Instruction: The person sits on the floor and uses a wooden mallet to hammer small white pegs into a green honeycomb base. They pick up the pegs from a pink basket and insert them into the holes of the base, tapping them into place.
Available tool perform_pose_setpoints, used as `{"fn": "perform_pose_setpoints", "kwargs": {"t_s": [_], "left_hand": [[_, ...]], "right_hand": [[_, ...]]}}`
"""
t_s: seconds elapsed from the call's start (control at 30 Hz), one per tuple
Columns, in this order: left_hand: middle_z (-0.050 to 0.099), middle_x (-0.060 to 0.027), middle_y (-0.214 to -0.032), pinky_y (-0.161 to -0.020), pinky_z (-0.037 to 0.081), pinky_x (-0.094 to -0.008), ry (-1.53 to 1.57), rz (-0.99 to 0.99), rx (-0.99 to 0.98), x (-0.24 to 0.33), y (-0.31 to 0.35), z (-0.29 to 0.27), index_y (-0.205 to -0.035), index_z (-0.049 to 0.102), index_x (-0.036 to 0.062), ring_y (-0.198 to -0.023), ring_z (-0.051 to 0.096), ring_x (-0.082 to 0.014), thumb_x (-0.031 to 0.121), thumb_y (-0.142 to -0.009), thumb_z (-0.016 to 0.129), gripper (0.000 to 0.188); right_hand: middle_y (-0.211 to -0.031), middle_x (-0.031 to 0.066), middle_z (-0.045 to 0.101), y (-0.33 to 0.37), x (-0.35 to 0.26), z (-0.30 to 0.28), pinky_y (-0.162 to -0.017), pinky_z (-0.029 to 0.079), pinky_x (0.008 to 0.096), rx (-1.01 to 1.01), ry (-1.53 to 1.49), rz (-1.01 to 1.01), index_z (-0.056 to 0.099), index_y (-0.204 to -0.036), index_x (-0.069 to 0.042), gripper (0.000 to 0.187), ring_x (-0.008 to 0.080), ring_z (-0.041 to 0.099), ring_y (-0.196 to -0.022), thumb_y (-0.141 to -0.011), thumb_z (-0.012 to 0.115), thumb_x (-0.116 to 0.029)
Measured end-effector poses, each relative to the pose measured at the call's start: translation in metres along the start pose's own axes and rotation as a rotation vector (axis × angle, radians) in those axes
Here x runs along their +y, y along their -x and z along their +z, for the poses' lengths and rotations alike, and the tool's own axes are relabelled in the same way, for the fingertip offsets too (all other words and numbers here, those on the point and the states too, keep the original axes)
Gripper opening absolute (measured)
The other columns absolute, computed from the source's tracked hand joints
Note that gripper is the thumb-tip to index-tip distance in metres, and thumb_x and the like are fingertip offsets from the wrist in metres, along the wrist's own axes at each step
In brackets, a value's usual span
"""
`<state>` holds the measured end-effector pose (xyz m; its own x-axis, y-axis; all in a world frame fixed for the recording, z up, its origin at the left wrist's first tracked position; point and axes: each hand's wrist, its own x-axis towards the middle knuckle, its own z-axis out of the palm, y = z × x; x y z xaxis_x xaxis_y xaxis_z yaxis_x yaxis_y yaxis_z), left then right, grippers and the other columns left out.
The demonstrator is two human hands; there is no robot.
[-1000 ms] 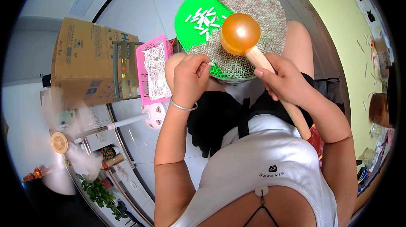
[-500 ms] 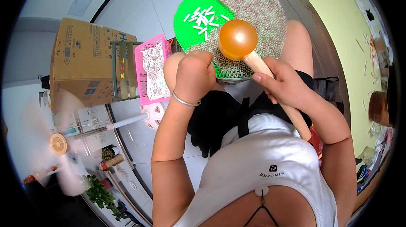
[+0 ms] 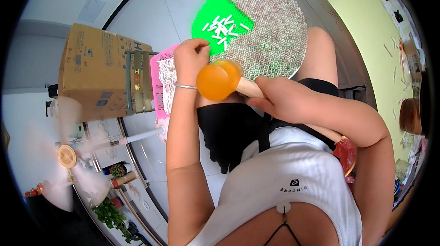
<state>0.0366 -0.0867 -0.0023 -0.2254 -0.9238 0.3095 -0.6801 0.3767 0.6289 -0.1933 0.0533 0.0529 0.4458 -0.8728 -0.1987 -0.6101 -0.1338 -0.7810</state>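
Observation:
My right hand (image 3: 280, 98) is wrapped round the wooden handle of a mallet (image 3: 215, 82) with a rounded, amber-coloured head. The mallet head is close beside my left wrist and in front of the near-left edge of a round panel (image 3: 275, 26). Small pale tubes stand packed upright over most of this panel. A bright green studded part (image 3: 215, 8) shows at its far left, with several loose white tubes (image 3: 221, 28) lying on it. My left hand (image 3: 190, 58) is at the panel's left edge, fingers curled in; whatever they hold is hidden.
Left of my left forearm stands a pink basket (image 3: 158, 88) full of white tubes, against a small folding stool (image 3: 140, 81) and a big cardboard box (image 3: 101, 67). A spinning fan (image 3: 67, 156) is at lower left. A yellow-topped table (image 3: 366, 30) runs along the right.
The mallet has swung left and nearer to me, off the panel's tubes. My left hand has shifted left and slightly farther away. The panel sits a little lower in view.

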Motion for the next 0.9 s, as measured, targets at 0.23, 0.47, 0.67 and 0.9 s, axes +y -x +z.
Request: {"fn": "perform_pose_setpoints", "kwargs": {"t_s": [0.23,0.47,0.67,0.9], "left_hand": [[0.065,-0.0193,-0.085,-0.074,0.051,-0.0456,-0.198,0.164,-0.079,0.004,-0.017,0.033,-0.081,0.069,0.0027,-0.082,0.063,-0.0364,0.007,-0.075,0.071,0.008],[0.062,-0.0145,-0.078,-0.063,0.048,-0.0369,0.015,0.119,-0.109,0.041,0.017,-0.003,-0.085,0.064,0.0022,-0.069,0.061,-0.0271,0.004,-0.08,0.066,0.005],[0.063,-0.0089,-0.077,-0.064,0.049,-0.0329,-0.019,0.216,-0.308,0.055,0.052,-0.014,-0.085,0.066,0.003,-0.069,0.061,-0.0218,0.002,-0.078,0.072,0.009],[0.062,-0.0093,-0.073,-0.064,0.048,-0.041,-0.176,0.432,-0.251,0.057,0.052,0.0,-0.077,0.065,0.0059,-0.071,0.062,-0.0306,0.005,-0.07,0.074,0.011]], "right_hand": [[-0.065,0.0096,0.057,0.033,0.011,-0.017,-0.046,0.044,0.0325,0.1,-0.456,0.192,0.053,-0.099,0.004,0.034,0.0177,0.055,-0.047,-0.097,0.061,-0.029],[-0.061,0.0013,0.051,0.046,0.034,-0.018,-0.041,0.039,0.0247,0.163,-0.628,0.278,0.053,-0.096,0.003,0.029,0.0081,0.048,-0.043,-0.099,0.058,-0.026],[-0.062,0.001,0.052,0.043,0.038,-0.014,-0.041,0.039,0.0242,0.171,-0.65,0.257,0.053,-0.095,0.003,0.029,0.0076,0.048,-0.043,-0.099,0.059,-0.025],[-0.062,0.001,0.052,0.043,0.033,-0.01,-0.041,0.041,0.0248,0.132,-0.678,0.257,0.053,-0.098,0.003,0.031,0.0078,0.049,-0.044,-0.098,0.061,-0.027]]}}
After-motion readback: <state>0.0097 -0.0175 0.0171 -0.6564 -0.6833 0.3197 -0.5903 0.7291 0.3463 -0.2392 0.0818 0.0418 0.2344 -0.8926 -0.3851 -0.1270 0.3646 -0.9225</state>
